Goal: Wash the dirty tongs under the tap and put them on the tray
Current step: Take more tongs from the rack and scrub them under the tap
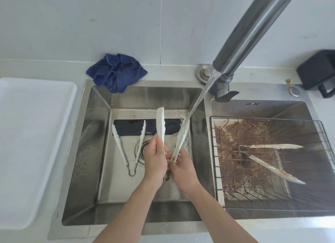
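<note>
A pair of white tongs is held tips-up over the left sink basin. My left hand grips its left arm. My right hand holds the right arm near the hinge. Water runs from the tap onto the right arm's tip. A second pair of white tongs lies on the basin floor beside the drain. A dirty, brown-stained pair rests on the wire rack in the right basin. The white tray sits on the counter at the left.
A crumpled blue cloth hangs over the back edge of the left basin. A black object stands on the counter at the far right. The floor of the right basin under the rack is covered in brown stains.
</note>
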